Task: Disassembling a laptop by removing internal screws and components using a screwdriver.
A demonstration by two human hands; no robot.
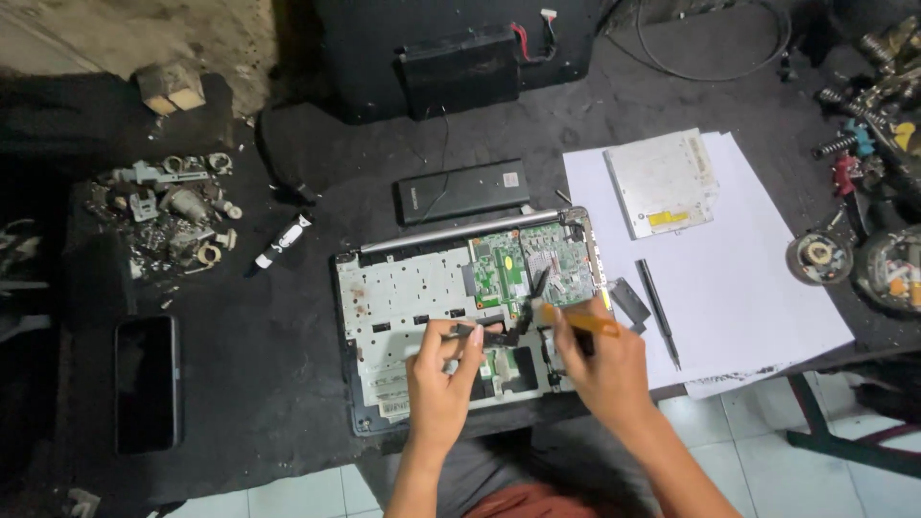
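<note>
Phone (147, 382) lay dark at far left, w/ a heap of small scrap parts (173, 213) above it. Center: opened laptop base (403, 307), green circuit board (523, 269) exposed. Left hand (439, 379) pinched a small black part (477, 332) over it; right hand (600, 369) gripped an orange-handled tool (580, 321), tip near the board. Right: screwdriver (658, 312) and optical drive (662, 182) on white paper (758, 288).

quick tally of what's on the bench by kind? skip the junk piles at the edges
Opened laptop: 1
Battery packs: 2 (long black one, black block with red wires)
Disc drive: 1
Screwdrivers: 2 (orange-handled in right hand, black one on the paper)
Phone: 1
White paper sheets: cannot tell how many sheets, counted as 1 stack
Total: 8
</note>
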